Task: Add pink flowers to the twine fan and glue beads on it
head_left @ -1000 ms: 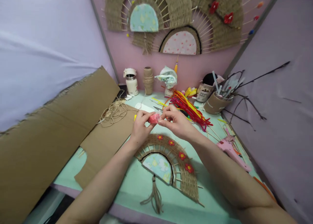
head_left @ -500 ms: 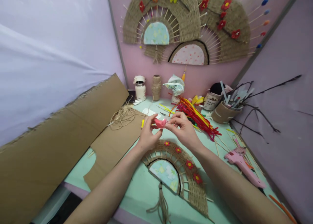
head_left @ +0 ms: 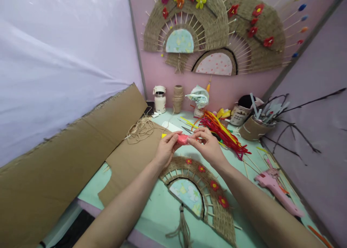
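Note:
Between my two hands is a small pinkish-red item (head_left: 183, 139), soft-looking, too small to identify. My left hand (head_left: 167, 148) pinches its left end between thumb and fingers. At its right end, the fingertips of my right hand (head_left: 206, 143) are closed on it. Just below my hands, a woven twine fan (head_left: 221, 219) lies on the table, with red flowers along its band, a blue-green floral half-circle (head_left: 187, 195) at its centre and a twine tassel (head_left: 182, 226). Scissors (head_left: 187, 130) lie just behind my hands, partly hidden.
Cardboard (head_left: 130, 161) and loose twine (head_left: 141, 129) lie at left. Behind stand a white bottle (head_left: 160, 102) and a twine spool (head_left: 178, 99). Pipe cleaners (head_left: 225, 132), a pot of tools (head_left: 255, 128), branches (head_left: 292, 125) and a pink glue gun (head_left: 279, 192) are at right.
My fingers have drawn closer together around the pinkish-red item, which now looks more compact. The whole view has shifted slightly, so the scene sits further right and lower.

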A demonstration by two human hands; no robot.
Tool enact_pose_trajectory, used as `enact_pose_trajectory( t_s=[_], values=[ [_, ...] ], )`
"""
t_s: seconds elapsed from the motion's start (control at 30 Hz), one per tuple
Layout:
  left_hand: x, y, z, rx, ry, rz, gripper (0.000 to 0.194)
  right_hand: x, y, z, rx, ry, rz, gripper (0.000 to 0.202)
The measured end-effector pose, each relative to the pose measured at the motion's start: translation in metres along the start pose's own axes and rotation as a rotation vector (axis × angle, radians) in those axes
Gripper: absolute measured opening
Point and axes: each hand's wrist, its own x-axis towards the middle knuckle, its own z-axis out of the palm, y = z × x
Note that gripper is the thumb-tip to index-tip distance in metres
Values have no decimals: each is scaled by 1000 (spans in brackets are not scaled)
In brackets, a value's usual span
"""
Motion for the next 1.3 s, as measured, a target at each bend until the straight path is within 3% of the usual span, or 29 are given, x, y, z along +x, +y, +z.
enact_pose_trajectory(
  t_s=[0.2,0.47,0.53,0.63,0.77,0.87,1.3],
  values=[
    [1,-6,-3,227,39,124,29,-1,7,1,53,64,29,27],
    [3,-5,12,-123,134,3,20,-5,13,12,401,123,130,26],
    [4,-3,9,-152,136,-28,19,-5,10,10,344,71,124,25],
    [6,1,1,-164,137,-105,16,-4,4,4,159,-15,-9,21],
    [6,3,-4,-154,94,-187,15,-5,0,-2,-47,-25,-241,22],
    [5,3,-4,-125,92,-198,17,-4,3,-3,-163,-29,-327,25],
    [6,-1,-7,-110,73,-199,16,4,13,-8,-270,-108,-418,20]
  ],
)
